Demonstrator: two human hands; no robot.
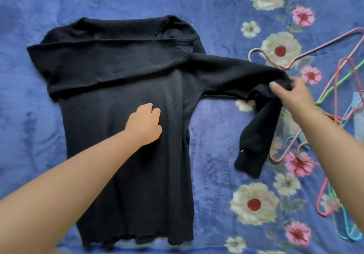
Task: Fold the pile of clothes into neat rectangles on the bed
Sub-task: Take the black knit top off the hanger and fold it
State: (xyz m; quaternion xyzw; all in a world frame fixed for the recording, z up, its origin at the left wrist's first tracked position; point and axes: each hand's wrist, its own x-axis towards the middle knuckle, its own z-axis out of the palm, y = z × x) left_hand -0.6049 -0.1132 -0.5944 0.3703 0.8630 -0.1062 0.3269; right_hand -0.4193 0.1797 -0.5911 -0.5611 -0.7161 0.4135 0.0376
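- A blue plush blanket (29, 115) covers the bed, plain on the left and printed with cream and pink flowers toward the right.
- A black sweater (126, 174) lies flat on the blanket, collar at the far end, hem nearest the camera.
- One sleeve (110, 64) is folded across the chest, its ribbed cuff reaching the right shoulder.
- The left hand (144, 124) rests on the middle of the sweater's body, fingers loosely curled, holding nothing.
- The right sleeve (256, 119) stretches out to the right, lifted at its bend, its cuff end drooping to the blanket.
- The right hand (289, 92) has its grip pinched on that sleeve at the bend.
- Coloured wire hangers (334, 88) lie tangled on the blanket at the far right.
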